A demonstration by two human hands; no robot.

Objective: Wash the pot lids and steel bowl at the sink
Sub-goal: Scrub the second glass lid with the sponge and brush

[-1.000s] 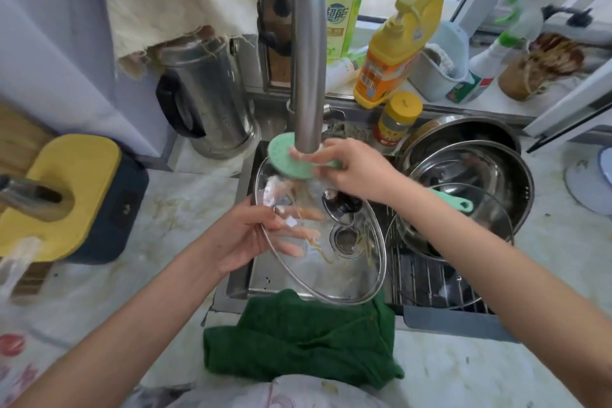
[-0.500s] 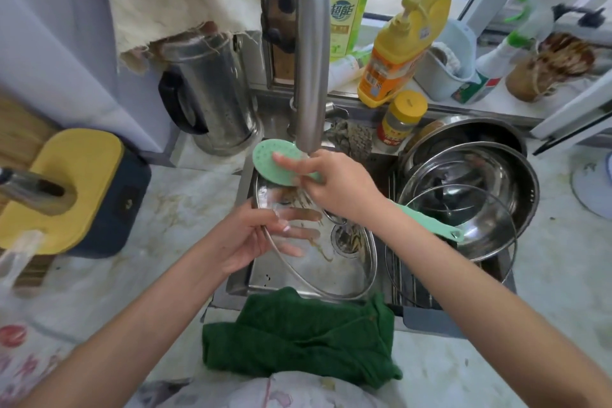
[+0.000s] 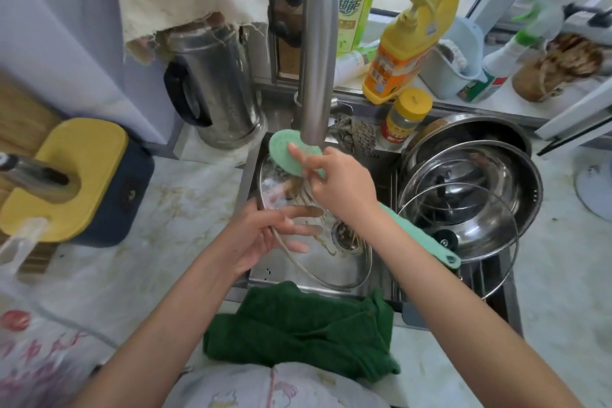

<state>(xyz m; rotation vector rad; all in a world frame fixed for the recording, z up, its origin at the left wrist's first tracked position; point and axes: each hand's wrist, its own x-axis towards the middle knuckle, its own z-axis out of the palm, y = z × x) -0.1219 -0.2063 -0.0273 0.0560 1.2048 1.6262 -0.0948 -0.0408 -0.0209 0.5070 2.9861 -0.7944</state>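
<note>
my left grip (image 3: 265, 235) pinches the near-left rim of the glass lid (image 3: 314, 267), thumb on top and fingers spread flat beneath the glass, where i see them through it. the lid sits tilted over the sink (image 3: 253, 175), its far edge raised toward the faucet (image 3: 318, 43) and its near edge low by the sink's front wall. there are brownish smears on the glass.

my right grip (image 3: 337, 182) is closed around the green brush (image 3: 284, 152). two fingers press on the back of the round head, and the long handle runs back under my wrist, its end over the drying side. the head lies against the lid's far edge, just under the faucet spout.

to the right, the steel bowl (image 3: 520, 182) rests on the rack with a second glass lid (image 3: 463, 205) leaning in it. another steel pot (image 3: 470, 127) is behind them.

a dark green cloth (image 3: 298, 325) is bunched on the desk (image 3: 149, 209) against the sink's front edge. a steel kettle (image 3: 215, 86) stands at the far left corner.
</note>
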